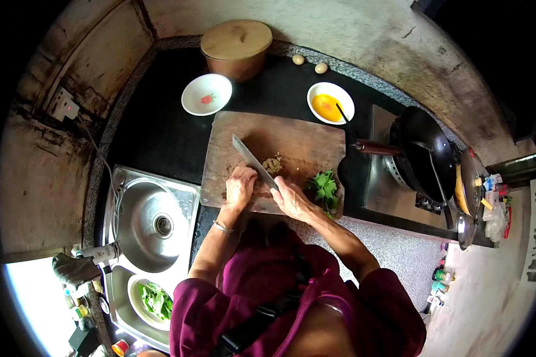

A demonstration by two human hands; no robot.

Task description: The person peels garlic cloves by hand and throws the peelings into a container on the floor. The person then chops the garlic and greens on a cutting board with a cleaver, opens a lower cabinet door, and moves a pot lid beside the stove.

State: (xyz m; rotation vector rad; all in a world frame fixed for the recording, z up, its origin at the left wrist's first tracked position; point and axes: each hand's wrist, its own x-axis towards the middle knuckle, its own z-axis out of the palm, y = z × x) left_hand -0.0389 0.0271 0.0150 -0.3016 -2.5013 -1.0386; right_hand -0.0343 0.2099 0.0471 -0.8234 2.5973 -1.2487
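My right hand (292,199) is closed around the handle of a kitchen knife (253,157). Its broad blade slants up and left across the wooden cutting board (304,134). Close to the blade, on its left, my left hand (241,185) rests on the board with its fingers curled together; whatever may be under them is hidden. A small heap of chopped pale pieces, perhaps garlic (272,164), lies against the blade's right side. Leafy green herbs (324,187) sit at the board's right edge, beyond my right hand.
A bowl of beaten egg (327,106), an empty white bowl (190,98), a lidded pot (237,66) and two eggs (321,68) stand behind the board. To the right is a wok (417,137) on a stove. The sink (155,208) and a basket of greens (156,301) are left.
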